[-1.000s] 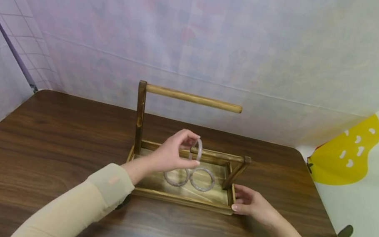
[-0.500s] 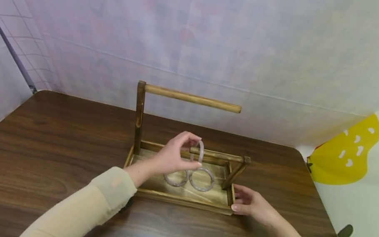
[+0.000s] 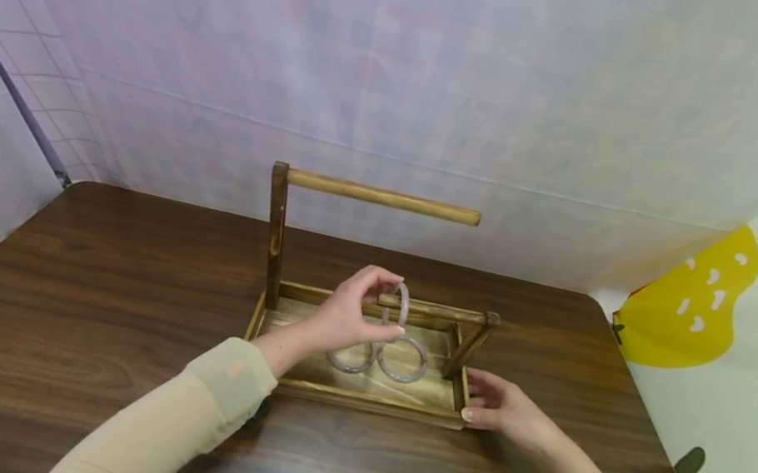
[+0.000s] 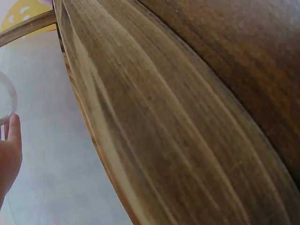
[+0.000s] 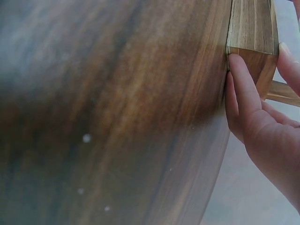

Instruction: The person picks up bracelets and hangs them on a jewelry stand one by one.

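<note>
My left hand point(image 3: 346, 315) pinches a pale translucent bangle point(image 3: 405, 302) upright between thumb and fingertips. This bangle encircles the free left end of the lower bar point(image 3: 449, 312) on a wooden bangle stand point(image 3: 365, 403). Part of the same bangle point(image 4: 13, 96) shows at the left edge of the left wrist view. Two more bangles lie in the stand's tray, the right one point(image 3: 399, 380) and the left one point(image 3: 348, 369), partly hidden by my left hand. My right hand point(image 3: 508, 411) grips the tray's right end, its thumb at the front corner and fingers along the end wall point(image 5: 255, 63).
A higher bar point(image 3: 386, 197) juts rightward from the stand's tall left post point(image 3: 275, 235). The stand rests on a brown wooden table point(image 3: 105, 323). Behind it hangs a pale curtain point(image 3: 409, 64), and a yellow cutout point(image 3: 690, 304) is at the right.
My left hand has moved slightly right and down, bringing the bangle from near the lower bar's tip to around it. My right hand stays on the tray's end.
</note>
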Motion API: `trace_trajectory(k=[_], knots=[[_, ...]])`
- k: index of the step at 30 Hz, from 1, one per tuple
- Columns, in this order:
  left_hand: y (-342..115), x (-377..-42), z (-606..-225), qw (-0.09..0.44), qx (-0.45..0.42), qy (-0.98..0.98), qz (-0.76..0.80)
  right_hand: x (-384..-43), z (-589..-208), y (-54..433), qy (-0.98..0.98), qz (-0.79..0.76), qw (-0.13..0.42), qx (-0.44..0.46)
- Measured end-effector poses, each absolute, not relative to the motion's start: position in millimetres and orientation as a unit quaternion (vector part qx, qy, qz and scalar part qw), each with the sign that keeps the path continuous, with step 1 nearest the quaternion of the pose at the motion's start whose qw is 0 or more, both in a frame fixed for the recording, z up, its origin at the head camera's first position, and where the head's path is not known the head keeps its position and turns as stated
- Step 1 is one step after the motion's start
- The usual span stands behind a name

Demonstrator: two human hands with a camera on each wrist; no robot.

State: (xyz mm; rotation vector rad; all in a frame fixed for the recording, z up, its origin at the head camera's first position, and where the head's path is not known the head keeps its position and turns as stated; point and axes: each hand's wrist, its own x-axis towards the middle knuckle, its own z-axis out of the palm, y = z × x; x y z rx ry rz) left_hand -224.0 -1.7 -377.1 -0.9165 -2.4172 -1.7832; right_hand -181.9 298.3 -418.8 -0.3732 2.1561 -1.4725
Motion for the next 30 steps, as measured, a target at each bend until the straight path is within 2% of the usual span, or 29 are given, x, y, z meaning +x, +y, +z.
trace_trajectory(k=[30], knots=[[7.5,-223.8,-384.7,-0.007,-0.265,-0.757,-0.597,-181.4,-419.6,298.5,0.790,-0.543,0.253,-0.135]])
